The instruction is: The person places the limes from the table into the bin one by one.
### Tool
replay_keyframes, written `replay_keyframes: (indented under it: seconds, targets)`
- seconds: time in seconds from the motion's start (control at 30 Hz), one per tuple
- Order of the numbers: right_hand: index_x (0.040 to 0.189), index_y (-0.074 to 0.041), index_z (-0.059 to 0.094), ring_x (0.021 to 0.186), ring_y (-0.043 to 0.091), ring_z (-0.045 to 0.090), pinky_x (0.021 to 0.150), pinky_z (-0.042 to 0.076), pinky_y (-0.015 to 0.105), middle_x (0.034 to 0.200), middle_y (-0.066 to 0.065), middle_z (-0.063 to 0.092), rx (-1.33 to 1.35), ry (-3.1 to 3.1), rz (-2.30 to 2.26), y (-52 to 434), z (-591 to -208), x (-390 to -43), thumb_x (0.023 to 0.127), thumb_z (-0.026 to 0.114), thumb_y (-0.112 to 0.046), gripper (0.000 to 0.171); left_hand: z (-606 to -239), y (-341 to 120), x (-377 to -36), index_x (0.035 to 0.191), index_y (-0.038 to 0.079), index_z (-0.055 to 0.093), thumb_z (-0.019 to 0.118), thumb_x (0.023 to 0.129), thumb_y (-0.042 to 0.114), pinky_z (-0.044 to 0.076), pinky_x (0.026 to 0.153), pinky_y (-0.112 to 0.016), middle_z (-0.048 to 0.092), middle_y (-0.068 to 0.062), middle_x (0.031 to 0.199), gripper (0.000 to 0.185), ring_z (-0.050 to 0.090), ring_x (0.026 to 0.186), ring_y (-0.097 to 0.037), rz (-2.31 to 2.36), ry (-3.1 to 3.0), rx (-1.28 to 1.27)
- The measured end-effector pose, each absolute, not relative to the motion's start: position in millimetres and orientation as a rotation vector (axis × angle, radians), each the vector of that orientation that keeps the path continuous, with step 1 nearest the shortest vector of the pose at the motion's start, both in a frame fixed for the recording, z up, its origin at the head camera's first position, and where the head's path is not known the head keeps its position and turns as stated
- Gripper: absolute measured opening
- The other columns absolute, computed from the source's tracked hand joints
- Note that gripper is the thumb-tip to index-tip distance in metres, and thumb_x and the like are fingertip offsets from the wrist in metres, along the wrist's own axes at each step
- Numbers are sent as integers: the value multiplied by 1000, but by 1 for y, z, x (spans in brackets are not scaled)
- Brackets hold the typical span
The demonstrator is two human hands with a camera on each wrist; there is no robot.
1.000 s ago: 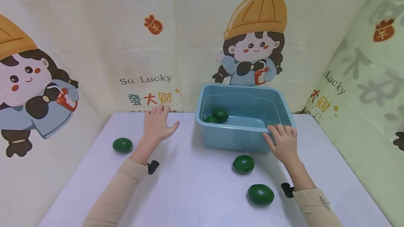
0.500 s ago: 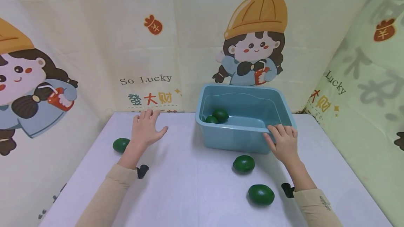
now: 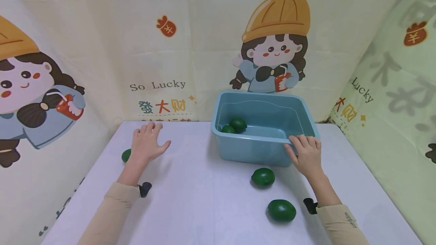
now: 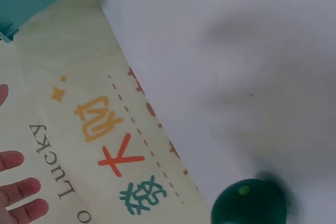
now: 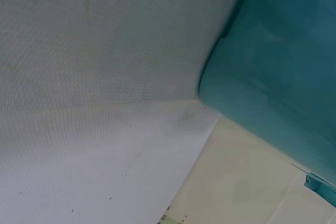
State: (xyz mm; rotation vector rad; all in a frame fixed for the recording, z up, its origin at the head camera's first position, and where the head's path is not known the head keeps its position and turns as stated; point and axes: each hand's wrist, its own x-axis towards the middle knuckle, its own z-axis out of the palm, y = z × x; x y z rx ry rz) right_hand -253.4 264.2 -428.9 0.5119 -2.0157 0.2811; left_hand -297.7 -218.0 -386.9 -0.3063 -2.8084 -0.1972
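While the right hand (image 3: 306, 154) steadies the blue plastic tub (image 3: 252, 150), fingers (image 3: 301, 141) curled over its near rim at the 5 o'clock corner, the left hand (image 3: 147, 144) hovers with fingers spread and released just beside the far-left avocado (image 3: 126, 155), at 9 o'clock on the white worktop (image 3: 204, 199). Best approach, I'd judge: cup from above, since the glossy, rounded, pebbled skin may roll. Two avocados (image 3: 233, 125) lie in the tub, two more (image 3: 263, 177) at 6 o'clock of it

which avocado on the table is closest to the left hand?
The far-left avocado, partly hidden behind the left hand; the other two lie near the tub.
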Motion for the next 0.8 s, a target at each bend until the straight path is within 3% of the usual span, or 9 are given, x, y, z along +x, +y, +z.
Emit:
replay_keyframes:
  seconds: [0.8]
  targets:
    - [93,-1,61,73,36,41,71,26,52,84,17,55,518,-2007,273,265,-429,-253,95,40,-42,47,-406,-269,-283,123,0,44,58,79,41,27,85,-57,42,-22,114,61,38,104,-41,-154,-2863,-199]
